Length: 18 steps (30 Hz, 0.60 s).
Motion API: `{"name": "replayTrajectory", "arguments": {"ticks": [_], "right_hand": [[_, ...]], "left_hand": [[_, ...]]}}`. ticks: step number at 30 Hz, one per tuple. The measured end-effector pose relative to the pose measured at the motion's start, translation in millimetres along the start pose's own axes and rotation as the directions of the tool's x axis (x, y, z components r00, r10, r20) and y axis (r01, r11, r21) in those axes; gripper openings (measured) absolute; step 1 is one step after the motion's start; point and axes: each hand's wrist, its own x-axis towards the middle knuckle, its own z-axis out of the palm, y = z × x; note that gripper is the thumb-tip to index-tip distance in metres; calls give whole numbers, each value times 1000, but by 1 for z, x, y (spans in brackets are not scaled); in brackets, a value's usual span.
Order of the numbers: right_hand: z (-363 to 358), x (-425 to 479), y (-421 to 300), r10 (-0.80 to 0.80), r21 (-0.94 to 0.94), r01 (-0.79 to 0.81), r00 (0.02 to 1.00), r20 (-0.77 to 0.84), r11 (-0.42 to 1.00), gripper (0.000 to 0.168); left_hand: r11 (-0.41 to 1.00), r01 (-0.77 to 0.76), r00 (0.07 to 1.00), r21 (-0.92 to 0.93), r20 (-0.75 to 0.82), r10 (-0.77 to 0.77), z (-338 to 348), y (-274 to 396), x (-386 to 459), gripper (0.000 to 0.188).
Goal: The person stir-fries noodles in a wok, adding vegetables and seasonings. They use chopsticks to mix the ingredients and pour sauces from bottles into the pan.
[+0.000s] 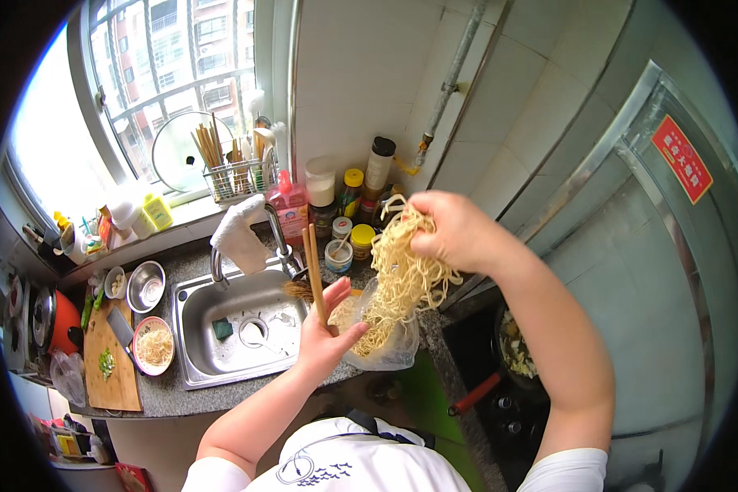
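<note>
My right hand [449, 227] is raised and grips a big clump of yellow noodles [409, 264], whose strands hang down in a tangled mass. The lower strands reach a clear plastic bag [400, 357] on the counter beside the sink, with more noodles inside it. A pair of wooden chopsticks [313, 264] stands nearly upright in my left hand [329, 335], which is next to the bag, thumb spread toward it. Right of the bag, partly hidden by my right forearm, a pan [516, 350] of cooked food sits on the black stove.
The steel sink [187, 344] holds a green scouring pad [222, 329]. To its left are a bowl of pale shreds [154, 347], a metal bowl [146, 287], a cleaver [120, 327] and a cutting board [111, 393]. Seasoning jars [363, 237] crowd the back corner. The pan's red handle [476, 393] juts toward me.
</note>
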Motion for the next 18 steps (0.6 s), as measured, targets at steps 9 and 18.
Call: {"name": "replayTrajectory", "arguments": {"ticks": [9,18], "right_hand": [[-77,-11,-65,-44,-25,43,999,-21,999,26],[-117,-35,-97,-182,-109,159,950,-253,981,33]], "left_hand": [[998,54,993,-40,104,-50,40,-7,30,99],[957,289,949,-6,130,-286,94,19,47,38]]}}
